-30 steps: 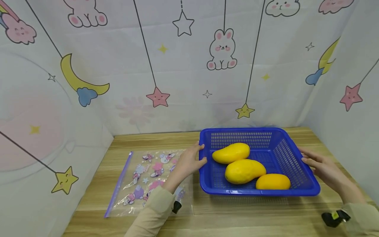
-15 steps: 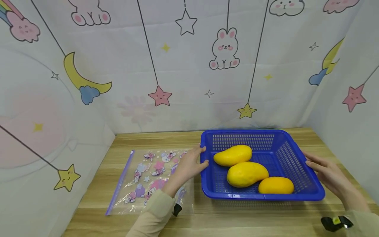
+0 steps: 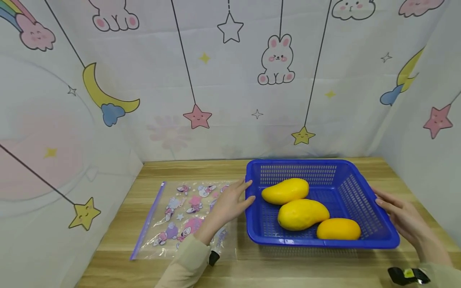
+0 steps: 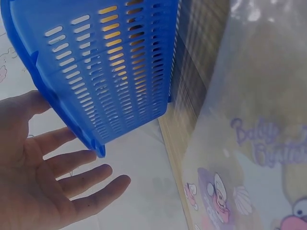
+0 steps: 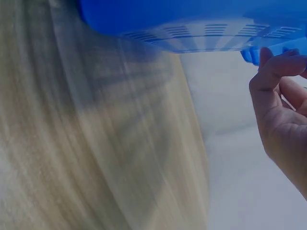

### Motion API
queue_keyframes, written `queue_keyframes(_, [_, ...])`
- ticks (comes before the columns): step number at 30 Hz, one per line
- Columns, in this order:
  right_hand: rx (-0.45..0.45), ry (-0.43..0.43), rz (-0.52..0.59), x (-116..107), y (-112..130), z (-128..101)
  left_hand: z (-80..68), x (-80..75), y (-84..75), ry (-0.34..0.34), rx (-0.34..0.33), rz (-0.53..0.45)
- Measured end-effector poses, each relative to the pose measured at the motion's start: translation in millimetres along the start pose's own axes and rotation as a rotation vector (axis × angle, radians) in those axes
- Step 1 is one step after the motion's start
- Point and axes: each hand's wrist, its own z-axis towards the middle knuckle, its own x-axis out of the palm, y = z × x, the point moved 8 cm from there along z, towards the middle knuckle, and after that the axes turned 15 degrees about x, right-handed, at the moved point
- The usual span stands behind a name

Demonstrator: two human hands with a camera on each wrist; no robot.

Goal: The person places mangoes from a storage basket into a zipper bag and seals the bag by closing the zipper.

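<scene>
A blue slotted basket [image 3: 299, 162] stands on the wooden table and holds three yellow mangoes [image 3: 285, 191] [image 3: 302, 214] [image 3: 338, 229]. My left hand [image 3: 230, 202] lies open at the basket's left rim, thumb against it. In the left wrist view that hand [image 4: 43, 182] has straight, spread fingers just beside the basket's corner [image 4: 110, 62]. My right hand [image 3: 399, 214] lies along the right rim with its fingers extended. Seen from the right wrist, the right hand's fingertips [image 5: 271, 60] curve loosely up to the basket's edge [image 5: 192, 19].
A clear zip bag [image 3: 180, 216] printed with pink cartoon figures lies flat on the table [image 3: 187, 170] left of the basket, partly under my left forearm. Cloth walls with stars and rabbits close in the back and both sides. Black wrist mounts [image 3: 407, 275] show near the front edge.
The head view has shifted slightly. My right hand has slid a little toward me along the basket's right rim. The basket and mangoes have stayed in place.
</scene>
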Motion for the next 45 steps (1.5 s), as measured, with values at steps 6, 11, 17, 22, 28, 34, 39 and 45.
queue_keyframes(6, [0.007,0.006,0.017,1,-3,-1,-17.4,-6.4,6.5,-0.045,-0.028,-0.004])
queue_keyframes(11, [-0.001,0.045,0.09,2,-4,-2,-32.7,-16.0,11.9,-0.083,-0.034,0.046])
queue_keyframes(17, [0.005,0.033,0.149,2,-5,-2,-50.4,-18.8,27.4,-0.098,-0.054,0.092])
queue_keyframes(22, [0.003,0.005,0.167,2,-7,-3,-62.9,-17.3,40.5,-0.088,-0.078,0.087])
queue_keyframes(28, [-0.02,-0.022,0.188,-1,-8,-3,-71.7,-18.4,46.2,-0.072,-0.095,0.132])
queue_keyframes(34, [-0.033,-0.004,0.25,3,-8,-3,-77.4,-14.9,52.1,-0.034,-0.135,0.152])
queue_keyframes(39, [-0.038,-0.012,0.273,4,-8,-3,-81.6,-11.7,58.3,0.005,-0.19,0.16])
queue_keyframes(45, [-0.042,-0.009,0.3,4,-9,-4,-87.5,-7.1,67.5,0.062,-0.28,0.151])
